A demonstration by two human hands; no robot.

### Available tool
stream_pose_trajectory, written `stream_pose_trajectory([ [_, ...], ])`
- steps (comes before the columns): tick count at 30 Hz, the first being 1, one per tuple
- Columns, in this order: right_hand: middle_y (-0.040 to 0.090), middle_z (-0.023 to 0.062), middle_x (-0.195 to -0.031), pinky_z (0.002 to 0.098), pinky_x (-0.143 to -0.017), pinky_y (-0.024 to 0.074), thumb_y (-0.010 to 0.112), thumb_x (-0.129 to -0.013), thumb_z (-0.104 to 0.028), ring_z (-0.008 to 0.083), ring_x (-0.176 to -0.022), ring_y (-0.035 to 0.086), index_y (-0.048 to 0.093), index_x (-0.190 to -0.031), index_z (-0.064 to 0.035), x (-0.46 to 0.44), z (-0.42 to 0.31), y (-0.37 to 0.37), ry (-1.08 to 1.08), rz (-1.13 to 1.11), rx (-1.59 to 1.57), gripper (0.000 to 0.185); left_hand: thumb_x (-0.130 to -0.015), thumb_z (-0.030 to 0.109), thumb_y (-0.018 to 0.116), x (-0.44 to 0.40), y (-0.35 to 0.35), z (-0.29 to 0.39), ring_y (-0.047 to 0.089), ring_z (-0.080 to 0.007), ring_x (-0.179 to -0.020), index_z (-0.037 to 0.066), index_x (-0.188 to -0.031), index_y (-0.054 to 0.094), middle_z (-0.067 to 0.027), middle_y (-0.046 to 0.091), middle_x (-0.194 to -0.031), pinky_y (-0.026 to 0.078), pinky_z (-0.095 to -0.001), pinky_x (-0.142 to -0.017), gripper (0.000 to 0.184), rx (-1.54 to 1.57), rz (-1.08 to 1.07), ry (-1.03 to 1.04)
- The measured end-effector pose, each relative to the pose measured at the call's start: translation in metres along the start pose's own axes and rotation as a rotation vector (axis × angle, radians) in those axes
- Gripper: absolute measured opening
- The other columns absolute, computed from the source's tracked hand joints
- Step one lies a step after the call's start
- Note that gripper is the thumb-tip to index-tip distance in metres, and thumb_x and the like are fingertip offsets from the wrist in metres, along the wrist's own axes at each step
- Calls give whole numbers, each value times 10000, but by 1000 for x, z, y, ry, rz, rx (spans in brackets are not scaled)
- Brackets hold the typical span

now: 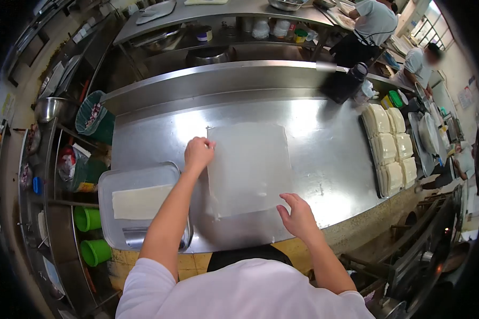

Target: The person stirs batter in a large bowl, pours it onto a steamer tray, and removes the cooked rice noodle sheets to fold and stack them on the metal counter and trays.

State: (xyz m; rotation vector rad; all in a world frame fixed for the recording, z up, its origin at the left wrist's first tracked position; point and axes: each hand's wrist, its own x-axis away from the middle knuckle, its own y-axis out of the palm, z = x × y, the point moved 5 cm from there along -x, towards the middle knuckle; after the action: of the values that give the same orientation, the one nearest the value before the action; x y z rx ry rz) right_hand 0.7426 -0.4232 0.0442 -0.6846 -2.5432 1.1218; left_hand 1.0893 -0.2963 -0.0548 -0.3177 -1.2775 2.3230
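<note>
A thin, pale square sheet (pixel 249 169) lies flat on the steel table (pixel 330 154). At its left edge, near the upper left corner, my left hand (pixel 199 153) has its fingers pinched together; what is between them is too small to make out. My right hand (pixel 298 213) is beside the sheet's lower right corner, its thumb and fingers apart and holding nothing. To the left, a shallow tray (pixel 106 204) holds a folded pale sheet (pixel 138 203) and a metal scraper-like piece (pixel 135 236).
Packs of folded pale pieces (pixel 384 147) stand on a dark tray at the right. A dark container (pixel 346 84) is at the back right. Green bins (pixel 95 252) are low at the left. Co-workers (pixel 375 24) work beyond the table.
</note>
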Motion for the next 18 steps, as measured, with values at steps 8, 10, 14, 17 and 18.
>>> stream_pose_trajectory([
  [8, 674, 230, -1169, 464, -878, 548, 691, -925, -129, 429, -1014, 665, 659, -1195, 24, -34, 4, 23, 87, -80, -18, 312, -914, 324, 725, -96, 26, -2, 666, -364, -1087, -13, -1070, 686, -203, 701, -1092, 550, -457, -934, 373, -211, -244, -73],
  [10, 675, 231, -1163, 466, -872, 549, 692, -925, -129, 429, -1003, 667, 658, -1196, 23, -36, 8, 27, 96, -98, -16, 313, -901, 331, 736, -96, 28, 3, 662, -373, -1104, -23, -1096, 673, -201, 695, -1119, 549, -466, -943, 410, -294, -241, -6],
  [14, 676, 232, -1148, 469, -868, 549, 691, -925, -130, 431, -992, 666, 658, -1197, 19, -43, 12, 29, 83, -111, -26, 312, -870, 334, 759, -101, 37, -1, 657, -376, -1098, -11, -1077, 686, -203, 676, -1161, 546, -462, -954, 409, -204, -277, -51],
  [17, 677, 232, -1137, 473, -864, 549, 688, -926, -133, 434, -986, 664, 659, -1196, 16, -48, 14, 29, 76, -115, -29, 310, -843, 324, 789, -100, 36, 2, 658, -355, -1097, 12, -1064, 690, -191, 686, -1144, 540, -452, -957, 395, -229, -296, -83],
  [18, 677, 231, -1133, 474, -862, 548, 687, -927, -134, 435, -984, 663, 659, -1195, 16, -49, 14, 29, 75, -117, -29, 309, -838, 323, 797, -98, 34, 5, 664, -343, -1090, 27, -1057, 693, -182, 700, -1126, 537, -442, -954, 382, -266, -276, -42],
])
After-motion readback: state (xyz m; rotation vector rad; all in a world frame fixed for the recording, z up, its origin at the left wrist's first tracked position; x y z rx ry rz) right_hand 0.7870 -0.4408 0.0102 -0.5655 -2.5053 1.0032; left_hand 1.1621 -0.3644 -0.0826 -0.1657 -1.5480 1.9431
